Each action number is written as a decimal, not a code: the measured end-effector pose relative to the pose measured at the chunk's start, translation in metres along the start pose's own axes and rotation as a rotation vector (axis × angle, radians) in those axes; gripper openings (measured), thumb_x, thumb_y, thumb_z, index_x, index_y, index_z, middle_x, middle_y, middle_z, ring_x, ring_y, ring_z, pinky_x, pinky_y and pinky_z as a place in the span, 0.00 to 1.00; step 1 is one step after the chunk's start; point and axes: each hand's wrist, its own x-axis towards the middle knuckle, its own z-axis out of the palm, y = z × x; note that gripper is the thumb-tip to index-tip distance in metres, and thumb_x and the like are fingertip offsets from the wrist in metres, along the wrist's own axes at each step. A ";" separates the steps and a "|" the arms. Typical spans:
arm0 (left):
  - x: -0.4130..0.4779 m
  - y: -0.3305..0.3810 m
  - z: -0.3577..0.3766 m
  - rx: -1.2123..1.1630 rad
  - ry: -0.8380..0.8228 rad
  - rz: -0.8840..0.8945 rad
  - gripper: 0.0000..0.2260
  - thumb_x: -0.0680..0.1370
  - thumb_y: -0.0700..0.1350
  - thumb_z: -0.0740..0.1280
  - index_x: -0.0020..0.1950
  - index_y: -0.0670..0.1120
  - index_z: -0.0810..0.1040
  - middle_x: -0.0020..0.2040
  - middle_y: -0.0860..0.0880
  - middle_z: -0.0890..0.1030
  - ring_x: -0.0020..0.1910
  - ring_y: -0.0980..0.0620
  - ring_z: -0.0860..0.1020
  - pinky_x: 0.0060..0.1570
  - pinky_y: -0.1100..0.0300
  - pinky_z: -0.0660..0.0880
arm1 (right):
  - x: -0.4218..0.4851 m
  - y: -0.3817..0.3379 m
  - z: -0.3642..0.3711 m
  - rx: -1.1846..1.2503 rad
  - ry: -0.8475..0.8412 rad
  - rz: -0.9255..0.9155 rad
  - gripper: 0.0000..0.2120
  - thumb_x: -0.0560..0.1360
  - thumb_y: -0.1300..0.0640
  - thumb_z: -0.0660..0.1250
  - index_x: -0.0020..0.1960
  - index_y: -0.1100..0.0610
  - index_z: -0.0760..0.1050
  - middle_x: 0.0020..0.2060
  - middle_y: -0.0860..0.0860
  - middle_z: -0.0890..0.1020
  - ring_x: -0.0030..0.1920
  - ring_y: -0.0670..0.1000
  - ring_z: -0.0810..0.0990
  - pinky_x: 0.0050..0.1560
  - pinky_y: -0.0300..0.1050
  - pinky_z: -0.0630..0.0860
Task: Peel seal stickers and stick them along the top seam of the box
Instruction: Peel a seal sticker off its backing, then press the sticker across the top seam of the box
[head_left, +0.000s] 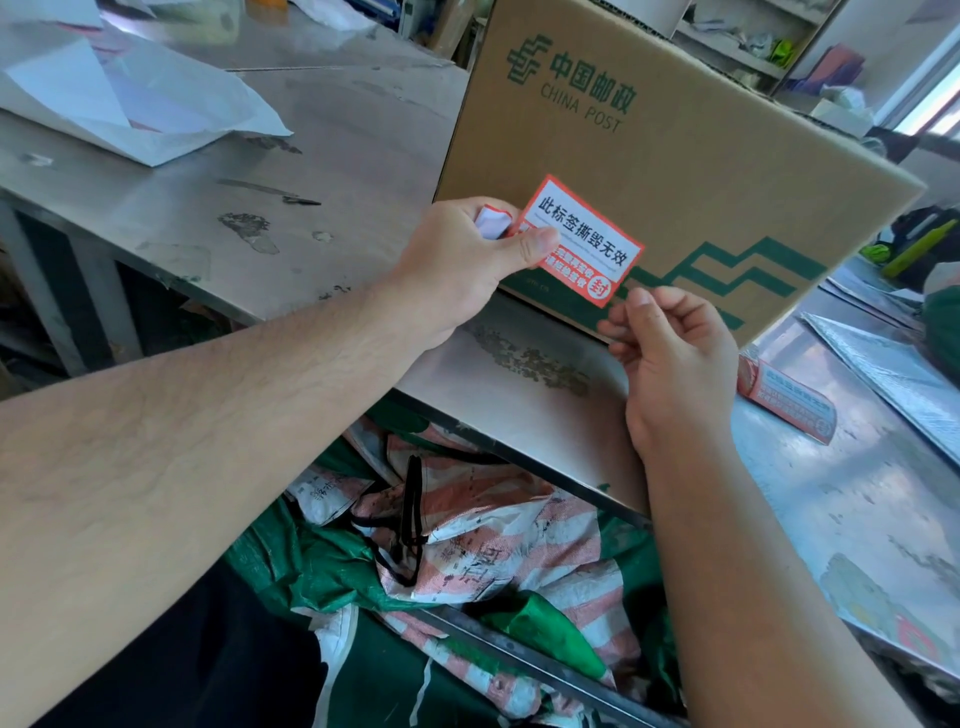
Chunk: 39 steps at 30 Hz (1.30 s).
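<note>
A brown China Post cardboard box (670, 150) stands on the metal table with its green-printed side facing me. In front of that side I hold a red and white seal sticker (584, 241). My left hand (462, 260) pinches its left end with the thumb on top, and crumpled white backing paper (491, 218) is tucked in the same fingers. My right hand (670, 353) pinches the sticker's lower right corner between thumb and forefinger. The box's top seam is out of sight.
A stack of more seal stickers (787, 397) lies on the steel table (332, 171) right of my right hand. White paper (130, 98) lies at the far left. Green and striped mail sacks (467, 545) fill the gap below the table edge. Silver padded sheets (893, 374) lie at the right.
</note>
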 end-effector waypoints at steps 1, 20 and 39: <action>-0.002 0.002 0.001 0.005 -0.010 0.001 0.02 0.76 0.39 0.72 0.45 0.40 0.80 0.34 0.55 0.83 0.26 0.65 0.77 0.26 0.77 0.67 | -0.001 0.000 0.001 -0.031 -0.017 0.013 0.03 0.76 0.55 0.69 0.48 0.54 0.77 0.37 0.51 0.84 0.36 0.50 0.82 0.36 0.41 0.75; 0.006 -0.013 -0.002 0.186 -0.063 0.025 0.05 0.73 0.47 0.76 0.40 0.51 0.82 0.42 0.56 0.87 0.47 0.53 0.84 0.59 0.48 0.78 | -0.005 -0.003 0.004 -0.163 -0.044 -0.045 0.09 0.78 0.57 0.67 0.40 0.52 0.80 0.36 0.49 0.84 0.37 0.49 0.78 0.36 0.40 0.73; -0.021 0.042 -0.009 0.210 0.086 0.003 0.05 0.76 0.52 0.72 0.40 0.54 0.82 0.35 0.66 0.82 0.36 0.70 0.77 0.36 0.78 0.67 | -0.023 -0.064 0.017 -0.439 0.024 -0.079 0.11 0.79 0.54 0.67 0.38 0.52 0.79 0.30 0.47 0.80 0.32 0.47 0.73 0.37 0.45 0.69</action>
